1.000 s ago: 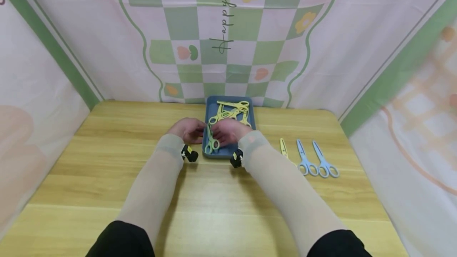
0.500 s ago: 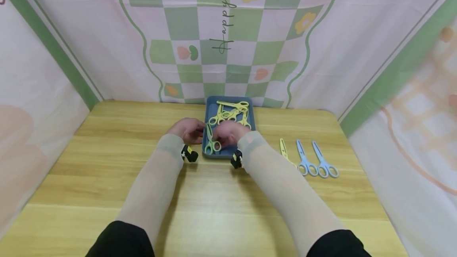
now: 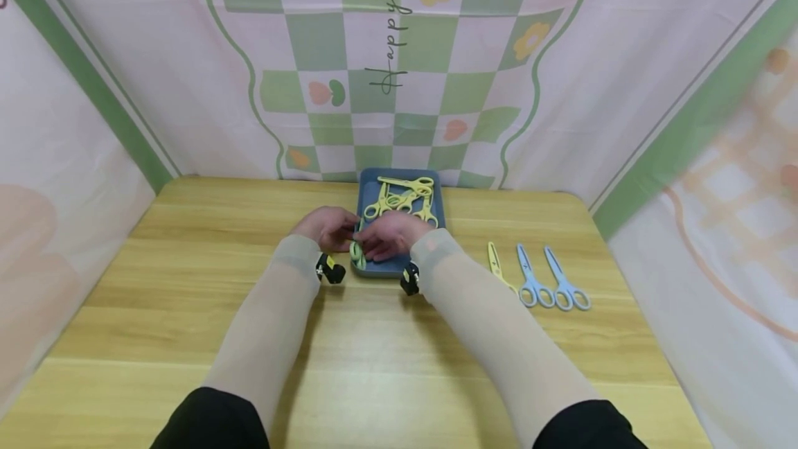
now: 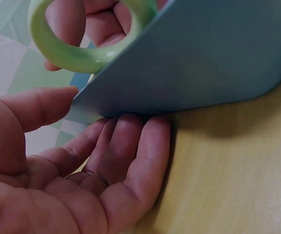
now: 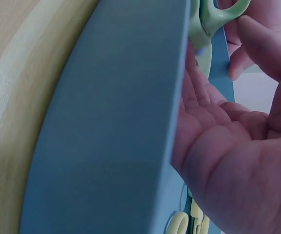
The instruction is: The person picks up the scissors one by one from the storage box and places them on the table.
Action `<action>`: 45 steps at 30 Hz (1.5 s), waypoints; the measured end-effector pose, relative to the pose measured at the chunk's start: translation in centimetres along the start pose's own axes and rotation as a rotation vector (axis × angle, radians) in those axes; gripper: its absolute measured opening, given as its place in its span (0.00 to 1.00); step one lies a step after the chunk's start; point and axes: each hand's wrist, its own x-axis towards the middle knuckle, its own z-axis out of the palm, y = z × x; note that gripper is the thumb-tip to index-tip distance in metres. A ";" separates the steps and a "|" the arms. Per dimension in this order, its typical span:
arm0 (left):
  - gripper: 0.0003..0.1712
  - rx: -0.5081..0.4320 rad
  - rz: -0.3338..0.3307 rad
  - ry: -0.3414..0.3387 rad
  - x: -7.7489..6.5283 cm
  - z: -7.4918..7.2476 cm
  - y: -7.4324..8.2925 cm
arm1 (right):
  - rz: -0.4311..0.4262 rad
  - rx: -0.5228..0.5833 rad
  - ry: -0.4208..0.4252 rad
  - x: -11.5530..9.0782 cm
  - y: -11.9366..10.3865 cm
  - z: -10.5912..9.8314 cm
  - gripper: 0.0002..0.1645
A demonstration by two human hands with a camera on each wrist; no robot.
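In the head view a blue-grey tray (image 3: 404,269) lies at the back of the table. My left hand (image 3: 333,227) grips its left wall; the left wrist view has the thumb at the rim and the fingers curled against the outside. Inside the tray's front part, my right hand (image 3: 391,234) holds green scissors (image 3: 357,256) beside the left wall. Its thumb is at a handle loop (image 5: 226,13) in the right wrist view, with the fingers around the scissors. The blades are mostly hidden in the head view. Several yellow scissors (image 3: 408,187) lie jumbled farther back in the tray.
Right of the tray, a pair of yellow scissors (image 3: 495,260) and two blue ones, the nearer-left pair (image 3: 526,269) and the rightmost pair (image 3: 564,280), lie in a row on the wooden table (image 3: 349,366). The right forearm partly covers the yellow pair. A patterned curtain (image 3: 424,95) hangs behind.
The green scissors, lying flat with both loops showing before, have tipped up against the tray's left wall. My right hand has shifted left with them; the left hand stays at the tray.
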 end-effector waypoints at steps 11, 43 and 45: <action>0.16 -0.013 -0.007 -0.009 0.1 0.1 0.0 | 0.029 -0.016 0.015 0.1 -0.2 0.5 0.11; 0.17 -0.056 -0.012 0.016 -0.4 0.3 0.1 | 0.043 0.017 0.098 -0.2 0.3 -1.4 0.09; 0.18 -0.055 -0.010 0.012 -0.3 0.3 0.1 | 0.035 -0.001 0.097 -0.4 0.2 -1.7 0.09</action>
